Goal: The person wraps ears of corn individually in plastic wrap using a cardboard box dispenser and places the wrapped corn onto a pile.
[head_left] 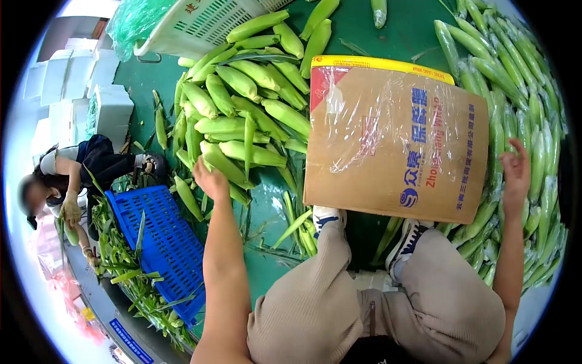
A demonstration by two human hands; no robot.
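Note:
My left hand (211, 180) is at the near edge of a heap of husked-down green corn ears (233, 115), its fingers stretched against or just beside one ear (224, 162); contact is hard to tell. On the right, my right hand (515, 170) is raised with fingers apart and nothing in it, beside a pile of plastic-wrapped corn ears (536, 145). Between my hands a cardboard box (388, 145) printed with cling-wrap lettering lies in front of my knees, with a yellow wrap box (379, 65) along its far edge and clear film across its top.
A white slatted basket (200, 27) stands at the far left of the heap, with green plastic film (136, 27) beside it. A blue crate (160, 242) with husks stands at left, near another person (91, 164) in gloves holding corn. White foam boxes (66, 79) are stacked behind.

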